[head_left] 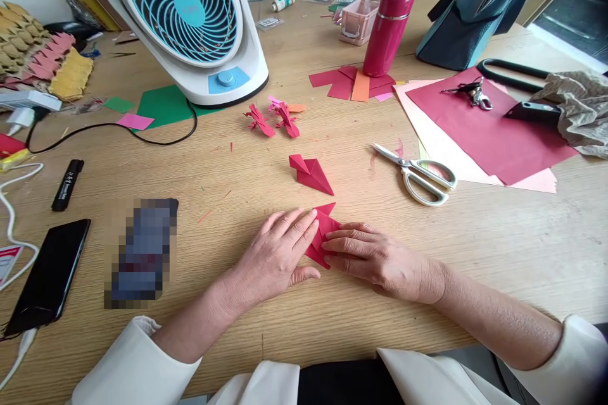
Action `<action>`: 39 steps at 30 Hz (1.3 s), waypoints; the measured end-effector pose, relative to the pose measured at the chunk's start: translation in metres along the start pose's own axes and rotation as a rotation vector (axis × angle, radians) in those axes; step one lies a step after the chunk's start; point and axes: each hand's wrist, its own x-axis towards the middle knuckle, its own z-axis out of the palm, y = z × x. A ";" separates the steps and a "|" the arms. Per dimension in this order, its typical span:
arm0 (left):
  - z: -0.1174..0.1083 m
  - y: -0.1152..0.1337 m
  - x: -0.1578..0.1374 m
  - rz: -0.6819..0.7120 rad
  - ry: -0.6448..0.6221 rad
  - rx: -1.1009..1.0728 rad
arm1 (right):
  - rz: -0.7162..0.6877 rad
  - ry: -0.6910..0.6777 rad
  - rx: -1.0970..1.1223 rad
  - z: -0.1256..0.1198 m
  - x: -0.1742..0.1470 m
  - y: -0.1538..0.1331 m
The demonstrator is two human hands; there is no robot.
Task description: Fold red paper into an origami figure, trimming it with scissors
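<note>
In the head view, my left hand (278,250) lies unclenched against the folded red paper (325,228) between my hands; my right hand (382,259) touches its other side, grip unclear; another folded piece (313,176) lies just beyond.

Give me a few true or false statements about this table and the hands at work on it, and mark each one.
1. The left hand and the right hand touch the same folded paper. True.
2. That paper is green. False: it is red.
3. The red flask stands to the right of the fan. True.
4. The scissors lie to the left of the black marker. False: they lie to its right.
5. Another folded red piece lies just beyond the hands, held by neither. True.
6. The flask lies on its side. False: it stands upright.
</note>
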 end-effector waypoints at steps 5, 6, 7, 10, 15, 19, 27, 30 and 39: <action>0.000 -0.002 0.005 -0.014 0.030 -0.046 | -0.001 0.015 -0.009 0.002 0.000 0.000; 0.000 -0.003 0.005 -0.019 0.032 -0.058 | 0.000 0.022 -0.012 0.002 0.000 0.000; -0.001 -0.003 0.005 -0.025 0.035 -0.068 | 0.003 0.028 -0.017 0.002 0.000 -0.001; -0.001 -0.003 0.004 -0.031 0.041 -0.067 | 0.018 0.039 -0.039 0.001 0.000 -0.002; -0.002 -0.002 0.000 -0.040 0.035 -0.003 | 0.025 0.028 -0.061 0.001 0.000 -0.002; -0.002 0.000 0.001 -0.047 0.043 0.009 | 0.025 0.021 -0.051 0.001 0.001 -0.003; 0.001 -0.001 0.000 -0.038 0.029 0.032 | 0.200 0.178 -0.017 0.001 0.030 0.012; 0.001 -0.001 0.000 -0.042 0.031 0.016 | 0.256 0.134 -0.098 0.005 0.042 0.016; -0.004 0.003 -0.001 -0.082 0.009 -0.019 | 0.391 0.130 -0.134 0.015 0.043 0.004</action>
